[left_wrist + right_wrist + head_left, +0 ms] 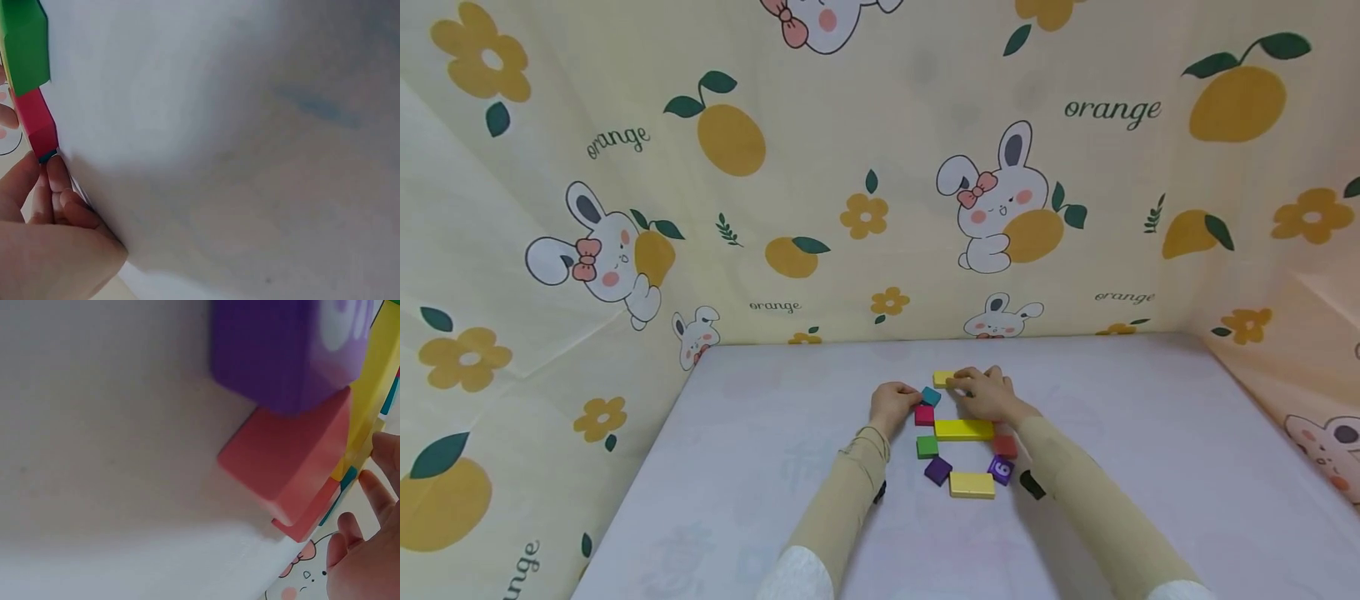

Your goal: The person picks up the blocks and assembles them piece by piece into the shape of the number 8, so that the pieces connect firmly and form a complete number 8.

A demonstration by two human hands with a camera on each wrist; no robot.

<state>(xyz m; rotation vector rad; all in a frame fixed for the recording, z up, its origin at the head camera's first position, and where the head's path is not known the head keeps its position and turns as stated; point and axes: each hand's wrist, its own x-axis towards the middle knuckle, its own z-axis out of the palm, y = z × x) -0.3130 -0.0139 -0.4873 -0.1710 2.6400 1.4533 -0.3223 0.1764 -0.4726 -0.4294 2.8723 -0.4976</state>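
My left hand (893, 405) pinches a teal block (931, 397) at the upper left of a ring of coloured blocks. In the left wrist view only a sliver of that teal block (47, 156) shows between the fingertips, beside a red-pink block (37, 125). My right hand (990, 395) reaches over the far side of the ring and holds a small yellow block (943, 379) by its right end. In the right wrist view, thumb and finger of the right hand (369, 544) sit on either side of the yellow block, near another teal block (339, 494).
A long yellow block (964, 430) crosses the middle. Around it lie a green block (927, 447), a red block (1004, 447), a purple block (937, 471), a numbered purple block (1001, 469) and a near yellow block (972, 485). A patterned cloth (865, 275) hangs behind the white table (737, 500).
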